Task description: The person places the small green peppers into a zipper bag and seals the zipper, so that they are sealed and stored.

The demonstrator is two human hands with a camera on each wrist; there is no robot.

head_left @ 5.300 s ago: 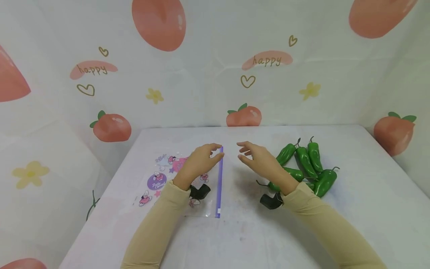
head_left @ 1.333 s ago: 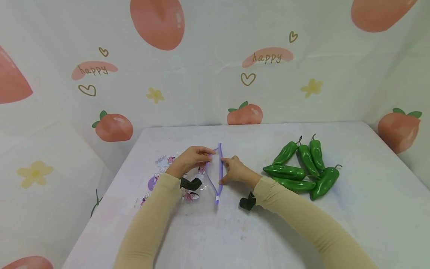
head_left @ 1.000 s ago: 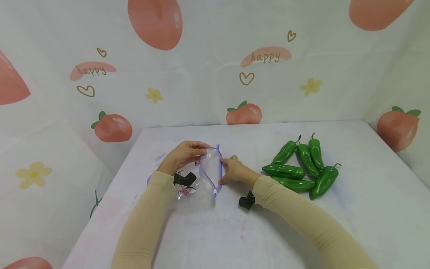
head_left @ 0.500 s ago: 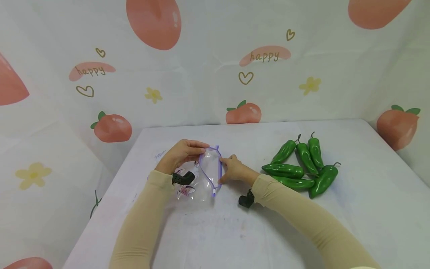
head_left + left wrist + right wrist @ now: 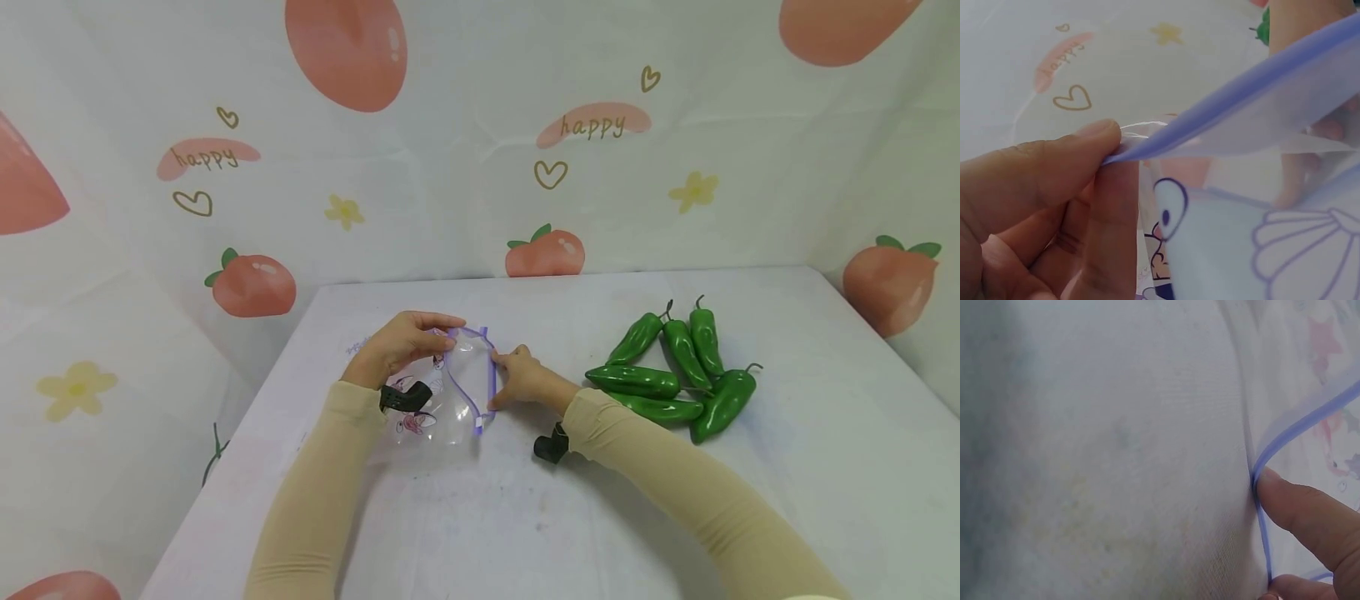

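Observation:
A clear plastic zip bag (image 5: pixel 459 408) with cartoon prints and a purple zip lies left of the table's middle, its mouth parted towards the right. My left hand (image 5: pixel 405 343) pinches the raised lip of the mouth between thumb and fingers, as the left wrist view shows close up. On the other lip, low by the table, my right hand (image 5: pixel 527 381) holds the purple strip, thumb and a finger spread along it. The right wrist view shows the thumb (image 5: pixel 1297 503) against that strip. A white slider (image 5: pixel 479 422) sits at the zip's near end.
Several green peppers (image 5: pixel 632 381) lie in a group to the right of my right hand. Small black cameras sit on both wrists. The white table (image 5: pixel 540 533) ends at a printed cloth backdrop (image 5: pixel 442 192), which also rises along the sides.
My hands, earlier held above the table, now hold the bag's lips. Since about a second ago my left hand has drawn its lip slightly left, widening the mouth; my right hand has stayed put.

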